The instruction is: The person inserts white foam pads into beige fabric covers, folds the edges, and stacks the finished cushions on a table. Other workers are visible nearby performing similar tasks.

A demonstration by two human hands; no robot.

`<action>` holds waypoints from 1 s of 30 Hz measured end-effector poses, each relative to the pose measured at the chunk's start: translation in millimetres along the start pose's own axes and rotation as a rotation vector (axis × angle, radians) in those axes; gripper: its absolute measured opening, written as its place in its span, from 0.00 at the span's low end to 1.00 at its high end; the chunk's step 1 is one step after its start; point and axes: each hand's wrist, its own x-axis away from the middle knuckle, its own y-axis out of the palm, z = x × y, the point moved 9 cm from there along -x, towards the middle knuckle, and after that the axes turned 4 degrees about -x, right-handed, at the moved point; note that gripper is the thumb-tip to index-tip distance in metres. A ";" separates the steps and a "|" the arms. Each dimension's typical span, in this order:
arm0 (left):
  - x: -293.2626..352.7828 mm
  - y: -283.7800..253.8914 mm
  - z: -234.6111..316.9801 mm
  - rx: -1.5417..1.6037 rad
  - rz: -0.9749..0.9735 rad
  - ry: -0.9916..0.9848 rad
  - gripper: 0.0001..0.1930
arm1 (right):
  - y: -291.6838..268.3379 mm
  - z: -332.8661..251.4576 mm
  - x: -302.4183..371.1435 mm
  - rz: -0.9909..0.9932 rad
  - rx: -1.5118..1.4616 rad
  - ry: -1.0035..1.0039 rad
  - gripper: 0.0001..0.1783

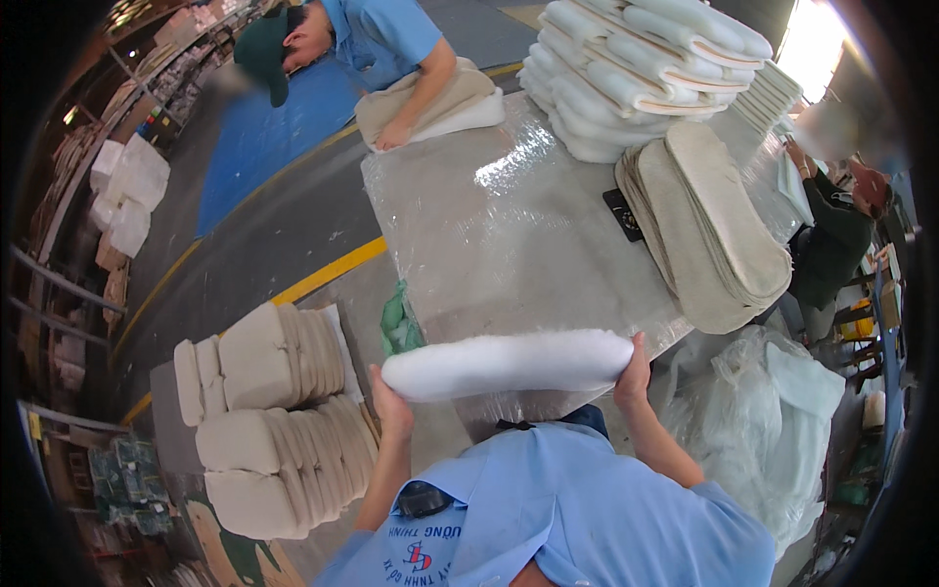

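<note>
A long white sheet of fluffy wadding [509,366] is stretched sideways in front of me, at the near edge of the table. My left hand [393,403] grips its left end, and my right hand [633,374] is closed on the right end. The wadding is seen mostly edge-on, so its full shape is hidden. Beyond it lies the plastic-covered table [518,235]. To the right on the table is a stack of beige fabric covers [729,225] with rounded ends. Crumpled green plastic [398,323] hangs at the table's left corner, close to my left hand.
A tall pile of folded white wadding [636,83] stands at the far right. Finished-looking beige cushions [284,460] are stacked at left. Clear plastic bags [763,421] bulge at right. Across the table, a co-worker's hand [393,134] presses a beige cushion [455,98]. Another person is at far right.
</note>
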 end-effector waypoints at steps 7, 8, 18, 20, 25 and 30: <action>7.1 -22.5 57.8 -0.553 -0.073 0.226 0.26 | 13.5 4.2 1.7 -0.087 0.009 -0.012 0.26; 26.8 7.7 80.0 -0.684 -0.117 0.398 0.25 | 4.2 2.4 2.0 -0.085 0.016 -0.024 0.24; 133.8 188.9 34.2 -1.640 -0.923 1.019 0.32 | 21.6 -66.6 25.8 -0.152 0.769 -0.284 0.22; 128.1 193.9 26.9 -1.718 -0.947 0.948 0.30 | 61.9 -115.8 63.4 -0.224 0.892 -0.641 0.18; 129.6 195.6 18.8 -1.830 -1.013 0.865 0.28 | 180.7 -98.5 177.0 -0.889 1.306 -1.173 0.24; 131.2 191.7 21.0 -1.845 -0.955 0.816 0.27 | 216.2 -12.2 149.2 -1.147 1.696 -0.495 0.35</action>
